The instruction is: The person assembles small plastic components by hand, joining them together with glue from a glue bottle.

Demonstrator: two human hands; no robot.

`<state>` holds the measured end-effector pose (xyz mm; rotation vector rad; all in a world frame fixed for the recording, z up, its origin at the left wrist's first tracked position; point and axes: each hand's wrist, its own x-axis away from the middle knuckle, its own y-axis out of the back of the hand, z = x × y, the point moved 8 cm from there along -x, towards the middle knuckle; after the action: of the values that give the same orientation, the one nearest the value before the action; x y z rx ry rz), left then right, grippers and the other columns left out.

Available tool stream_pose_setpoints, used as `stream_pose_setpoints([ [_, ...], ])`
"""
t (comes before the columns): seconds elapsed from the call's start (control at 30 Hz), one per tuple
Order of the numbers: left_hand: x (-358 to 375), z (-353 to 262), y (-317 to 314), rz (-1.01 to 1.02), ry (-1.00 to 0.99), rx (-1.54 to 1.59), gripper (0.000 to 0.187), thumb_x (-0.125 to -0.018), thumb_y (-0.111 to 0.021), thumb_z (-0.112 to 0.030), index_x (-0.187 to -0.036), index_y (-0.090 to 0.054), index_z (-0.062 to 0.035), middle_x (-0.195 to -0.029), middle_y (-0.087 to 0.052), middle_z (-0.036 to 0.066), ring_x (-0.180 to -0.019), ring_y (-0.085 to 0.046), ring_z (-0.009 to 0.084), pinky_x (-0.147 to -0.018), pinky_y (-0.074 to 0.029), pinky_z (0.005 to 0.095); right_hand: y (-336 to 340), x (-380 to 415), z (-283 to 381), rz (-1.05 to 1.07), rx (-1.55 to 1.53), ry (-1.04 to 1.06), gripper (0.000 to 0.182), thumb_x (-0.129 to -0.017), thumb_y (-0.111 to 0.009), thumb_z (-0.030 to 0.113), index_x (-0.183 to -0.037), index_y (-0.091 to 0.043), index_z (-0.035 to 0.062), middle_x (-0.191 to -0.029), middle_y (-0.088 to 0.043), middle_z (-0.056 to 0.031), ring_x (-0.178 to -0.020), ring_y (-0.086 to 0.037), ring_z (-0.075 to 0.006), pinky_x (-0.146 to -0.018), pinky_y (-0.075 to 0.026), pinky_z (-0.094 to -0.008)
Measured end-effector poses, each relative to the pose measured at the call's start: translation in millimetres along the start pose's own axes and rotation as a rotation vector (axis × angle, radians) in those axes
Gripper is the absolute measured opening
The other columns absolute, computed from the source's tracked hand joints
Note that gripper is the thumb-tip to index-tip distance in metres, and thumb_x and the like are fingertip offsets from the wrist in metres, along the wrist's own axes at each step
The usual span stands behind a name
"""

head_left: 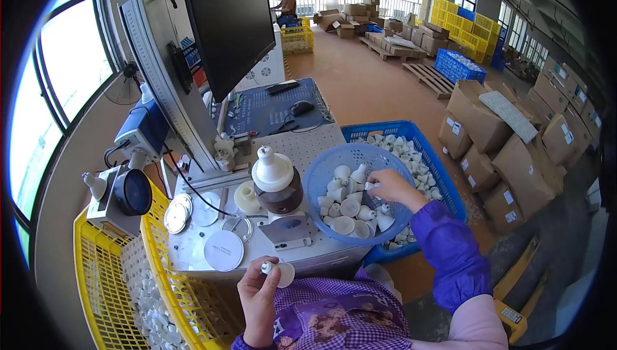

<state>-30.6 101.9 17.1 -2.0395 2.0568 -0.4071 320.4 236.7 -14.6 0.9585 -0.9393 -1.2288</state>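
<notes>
My left hand pinches a white light bulb by its narrow base, low in front of the apron. Its wide round face points to the right. My right hand reaches over the round blue basket, fingers closed on another white bulb, of which only a small part shows at the fingertips. Several loose white bulbs lie heaped in that basket. Between the hands, on the bench, stands a dark cylindrical fixture with a large white bulb upright on top.
Below the round basket is a blue crate of bulbs. Yellow crates stand at the left. A monitor on a metal column, a lens head and white discs are around the bench. Cardboard boxes fill the right; a person sits far back.
</notes>
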Motion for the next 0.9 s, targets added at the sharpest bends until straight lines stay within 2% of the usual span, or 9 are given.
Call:
stream_pose_setpoints([
  [0.07,0,5,0,0.005,0.0,-0.008,0.016,-0.086,-0.065,-0.008,-0.099,-0.063,-0.0004,-0.098,-0.059,0.003,-0.089,-0.055,0.0106,-0.081,-0.043,0.0248,27,17,18,-0.148,-0.434,0.066,0.029,-0.07,-0.074,0.011,-0.096,-0.065,0.0033,-0.092,-0.067,-0.0108,-0.081,-0.064,-0.0216,-0.072,-0.049,-0.0334],
  [0.1,0,7,-1,0.017,-0.002,-0.02,0.016,-0.086,-0.065,-0.008,-0.099,-0.063,-0.0004,-0.098,-0.059,0.003,-0.089,-0.055,0.0107,-0.08,-0.043,0.0246,32,23,26,-0.149,-0.435,0.064,0.029,-0.07,-0.074,0.011,-0.096,-0.065,0.0033,-0.092,-0.067,-0.0108,-0.081,-0.064,-0.0216,-0.072,-0.049,-0.0334],
  [0.27,4,10,-13,0.056,0.028,0.023,0.016,-0.085,-0.066,-0.007,-0.1,-0.063,-0.0003,-0.099,-0.059,0.003,-0.09,-0.055,0.011,-0.081,-0.042,0.0242,54,45,56,-0.243,-0.738,0.051,0.026,-0.073,-0.076,0.012,-0.094,-0.065,0.0028,-0.087,-0.065,-0.0017,-0.065,-0.053,-0.0045,-0.059,-0.044,-0.0217],
  [0.3,5,9,-14,0.059,0.015,0.017,0.017,-0.085,-0.066,-0.007,-0.1,-0.063,-0.0001,-0.099,-0.059,0.004,-0.09,-0.055,0.0111,-0.081,-0.042,0.0245,57,48,62,-0.243,-0.74,0.054,0.026,-0.073,-0.076,0.012,-0.094,-0.065,0.0028,-0.087,-0.065,-0.0017,-0.065,-0.053,-0.0045,-0.059,-0.044,-0.0217],
  [0.37,6,7,-14,0.061,-0.001,0.008,0.017,-0.085,-0.066,-0.007,-0.1,-0.063,0.0001,-0.099,-0.059,0.004,-0.09,-0.055,0.0112,-0.081,-0.043,0.0248,59,54,66,-0.276,-0.799,0.016,0.026,-0.072,-0.076,0.01,-0.092,-0.063,-0.0002,-0.086,-0.066,-0.0058,-0.082,-0.061,-0.0137,-0.071,-0.048,-0.0281],
  [0.4,7,7,-14,0.066,-0.004,0.02,0.017,-0.085,-0.066,-0.007,-0.1,-0.063,0.0004,-0.1,-0.06,0.004,-0.091,-0.055,0.0113,-0.081,-0.043,0.0253,56,55,67,-0.275,-0.802,0.024,0.026,-0.072,-0.076,0.01,-0.092,-0.063,-0.0002,-0.086,-0.066,-0.0058,-0.082,-0.061,-0.0137,-0.071,-0.048,-0.0281],
  [0.47,8,5,-12,0.064,-0.012,0.026,0.018,-0.085,-0.066,-0.006,-0.101,-0.063,0.0008,-0.1,-0.06,0.005,-0.09,-0.055,0.0109,-0.081,-0.044,0.0253,52,57,68,-0.344,-0.927,0.067,0.021,-0.074,-0.076,0.007,-0.09,-0.064,0.0033,-0.085,-0.064,0.0005,-0.061,-0.049,-0.0013,-0.053,-0.039,-0.0182],
  [0.83,11,0,-20,0.086,0.021,0.065,0.019,-0.086,-0.065,-0.008,-0.103,-0.061,0.0004,-0.099,-0.061,0.003,-0.088,-0.057,0.01,-0.078,-0.046,0.0237,31,62,70,-0.282,-1.184,0.032,0.019,-0.076,-0.073,0.004,-0.091,-0.062,0.0021,-0.084,-0.063,-0.0026,-0.072,-0.058,-0.0073,-0.063,-0.048,-0.0214],
  [0.9,9,-2,-20,0.042,0.046,0.122,0.012,-0.087,-0.063,-0.008,-0.096,-0.06,-0.0002,-0.093,-0.063,0.006,-0.083,-0.059,0.0112,-0.076,-0.046,0.0237,33,63,74,-0.281,-1.194,0.037,0.019,-0.076,-0.073,0.004,-0.091,-0.061,0.0019,-0.085,-0.063,-0.0028,-0.072,-0.058,-0.0076,-0.064,-0.048,-0.0215],
])
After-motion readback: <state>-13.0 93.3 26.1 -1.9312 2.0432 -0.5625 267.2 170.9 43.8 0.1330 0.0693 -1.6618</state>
